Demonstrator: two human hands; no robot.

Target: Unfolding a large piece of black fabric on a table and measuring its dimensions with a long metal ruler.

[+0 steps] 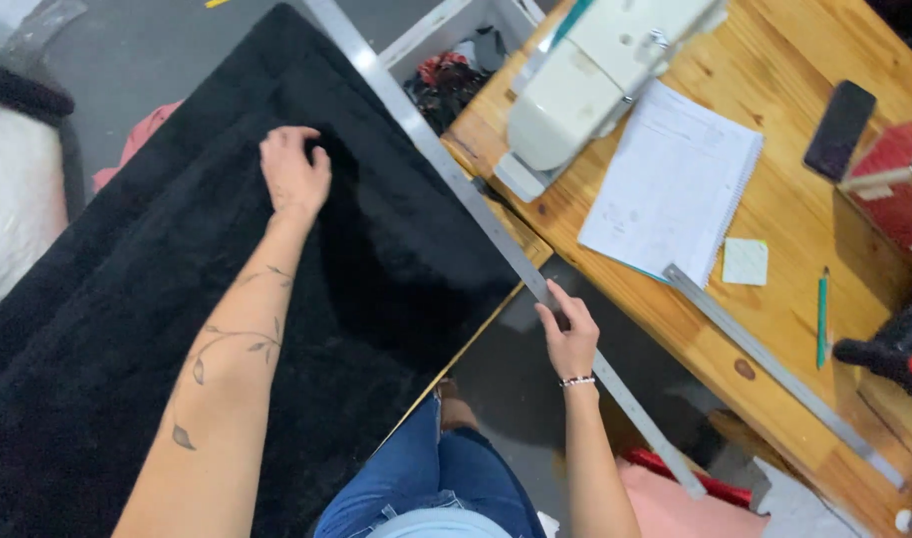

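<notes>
A large piece of black fluffy fabric [177,289] covers the table at the left. My left hand [294,171] lies on it near its far part, fingers curled into the pile. A long metal ruler [456,179] runs diagonally along the fabric's right edge, from the top centre down past the table corner. My right hand [569,337] grips this ruler partway down its length, just beyond the fabric's corner.
A wooden table [775,329] at the right carries a white sewing machine [595,70], a spiral notebook [675,184], a sticky note [745,261], a green pencil [821,319], a second metal ruler [775,374] and a dark phone [839,130]. A bin of scraps [451,70] stands behind.
</notes>
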